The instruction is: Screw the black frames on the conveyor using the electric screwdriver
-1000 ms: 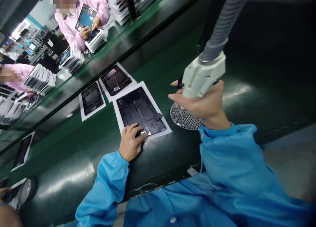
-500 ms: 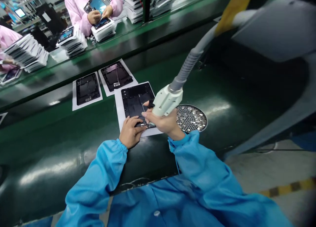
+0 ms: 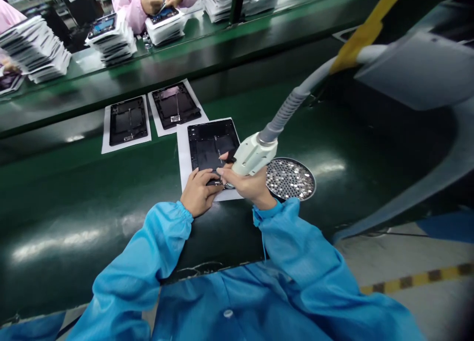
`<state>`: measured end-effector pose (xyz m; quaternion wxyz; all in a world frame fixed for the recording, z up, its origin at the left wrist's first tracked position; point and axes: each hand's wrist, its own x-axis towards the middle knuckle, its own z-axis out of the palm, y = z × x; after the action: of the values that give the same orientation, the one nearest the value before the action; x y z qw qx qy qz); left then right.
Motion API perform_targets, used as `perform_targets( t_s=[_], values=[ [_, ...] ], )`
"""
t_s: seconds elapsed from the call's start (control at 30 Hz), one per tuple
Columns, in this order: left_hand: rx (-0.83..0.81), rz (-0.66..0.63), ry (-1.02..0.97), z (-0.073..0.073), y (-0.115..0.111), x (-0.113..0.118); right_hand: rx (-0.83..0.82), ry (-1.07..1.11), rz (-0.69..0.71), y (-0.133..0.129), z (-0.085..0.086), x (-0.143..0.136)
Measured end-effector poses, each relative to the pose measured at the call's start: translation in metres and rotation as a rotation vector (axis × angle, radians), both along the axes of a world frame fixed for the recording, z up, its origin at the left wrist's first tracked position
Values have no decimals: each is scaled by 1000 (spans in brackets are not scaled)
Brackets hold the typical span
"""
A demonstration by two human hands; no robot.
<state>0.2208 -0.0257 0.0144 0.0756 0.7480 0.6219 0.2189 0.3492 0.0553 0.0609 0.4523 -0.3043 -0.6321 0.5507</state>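
Note:
A black tablet housing point(image 3: 209, 142), its inner side facing up, lies on a white sheet point(image 3: 184, 158). My left hand point(image 3: 198, 190) rests on the housing's lower left edge, fingers stretched out and thumb close beside them. Wrapped around a pale green handheld tool point(image 3: 255, 155) with a grey ribbed hose, my right hand point(image 3: 250, 185) is closed. The tool's lower end points at the near edge of the housing, by my left fingertips. My fingers hide its tip and the spot it meets.
A round perforated tray point(image 3: 272, 170) with shiny small pieces sits right of my right hand. Two more housings point(image 3: 128, 121) on sheets lie at the back left. Across the raised ledge, a person in pink point(image 3: 129, 5) works beside stacks point(image 3: 37, 47). A grey arm stands right.
My view has tilted and shifted, so the far bench sits higher in it. Both hands keep their places at the housing, and the tool has barely moved.

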Motion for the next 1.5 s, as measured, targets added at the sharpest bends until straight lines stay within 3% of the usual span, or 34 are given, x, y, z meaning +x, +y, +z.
perform_targets(
  t_s=[0.5,0.73,0.87,1.07,1.5],
  values=[
    [12,-12,22,2,-1,-2,29,-29,39,-1,-11,1],
    [143,1,21,0,-2,-5,-27,36,49,6,11,7],
    [78,62,140,1,-2,-1,-3,150,-73,29,20,30],
    [-53,169,329,6,-1,7,70,177,-273,63,10,53],
    [104,238,305,3,-6,7,39,91,-313,69,5,51]
  ],
)
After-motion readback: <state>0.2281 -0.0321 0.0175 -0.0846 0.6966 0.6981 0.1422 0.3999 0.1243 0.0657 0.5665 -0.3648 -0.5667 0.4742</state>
